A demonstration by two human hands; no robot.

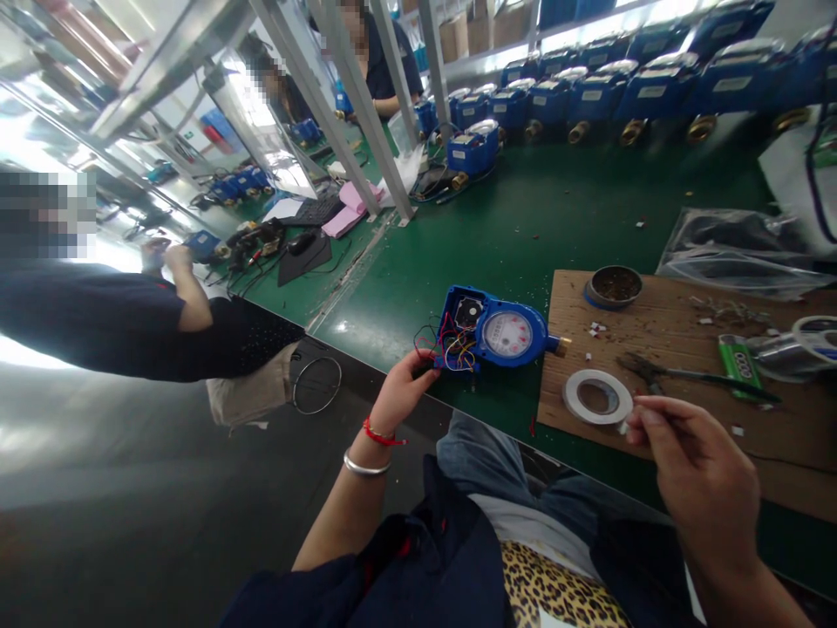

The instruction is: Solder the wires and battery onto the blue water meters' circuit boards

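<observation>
A blue water meter (pixel 503 331) with a white dial lies on the green bench, its cover off and coloured wires (pixel 451 347) spilling out at its left end. My left hand (pixel 405 388), with a red string and a silver bangle on the wrist, pinches those wires at the meter's left end. My right hand (pixel 693 462) is closed in a pinch over the wooden board (pixel 660 314), just right of a roll of white tape (pixel 596 397). It seems to hold a small piece of white tape at the fingertips.
The board also carries pliers (pixel 660 371), a round metal tin (pixel 613 286), a green battery (pixel 738 362) and scraps. A clear plastic bag (pixel 738 253) lies behind. Several blue meters (pixel 588 96) line the back. A seated person's arm (pixel 189 292) reaches the bench at left.
</observation>
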